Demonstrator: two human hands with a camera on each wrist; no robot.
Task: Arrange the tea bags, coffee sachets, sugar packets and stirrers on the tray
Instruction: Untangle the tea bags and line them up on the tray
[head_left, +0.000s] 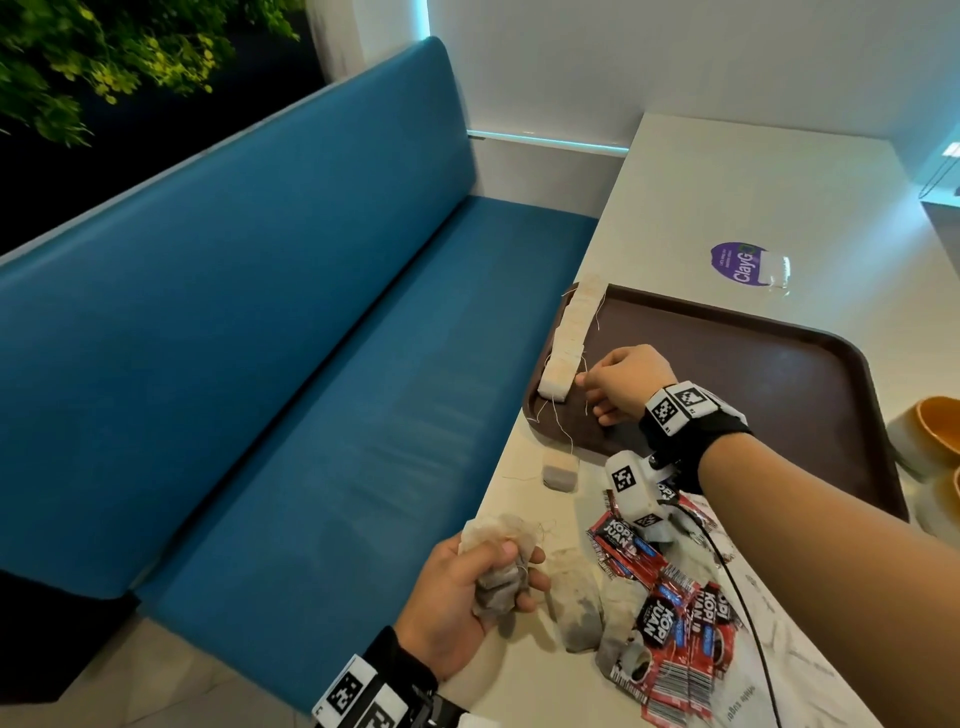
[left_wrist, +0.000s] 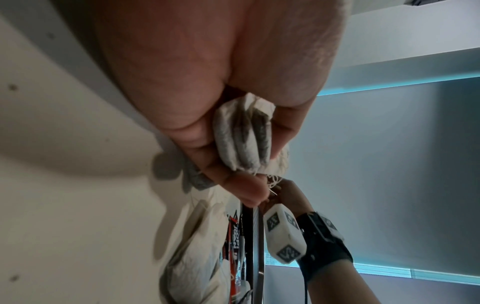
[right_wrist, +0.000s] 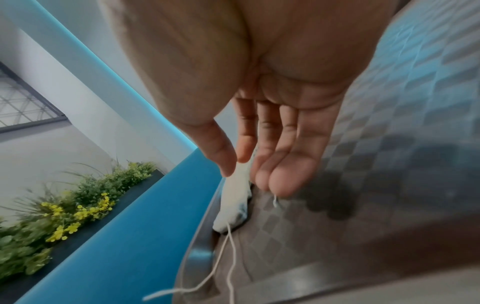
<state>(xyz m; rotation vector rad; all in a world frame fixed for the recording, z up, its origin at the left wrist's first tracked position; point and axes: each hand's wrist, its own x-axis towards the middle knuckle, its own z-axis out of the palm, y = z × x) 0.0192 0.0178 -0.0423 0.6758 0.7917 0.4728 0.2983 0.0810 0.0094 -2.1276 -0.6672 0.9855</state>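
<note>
A brown tray (head_left: 727, 389) (right_wrist: 389, 144) lies on the white table. A row of tea bags (head_left: 566, 338) stands along its left rim. At the near end of that row, my right hand (head_left: 582, 382) (right_wrist: 235, 167) pinches the last tea bag (right_wrist: 233, 201) between thumb and forefinger, its other fingers straight. My left hand (head_left: 511, 571) (left_wrist: 244, 139) rests near the table's left edge and grips a bunch of tea bags (left_wrist: 244, 135). More loose tea bags (head_left: 576, 608) and red coffee sachets (head_left: 660, 613) lie in a heap in front of the tray. One tea bag (head_left: 560, 473) lies alone.
A blue bench (head_left: 311, 338) runs along the table's left side. Orange-lined cups (head_left: 935, 431) stand right of the tray. A purple sticker (head_left: 737, 265) is on the table beyond it. White sugar packets (head_left: 743, 699) lie under the coffee sachets.
</note>
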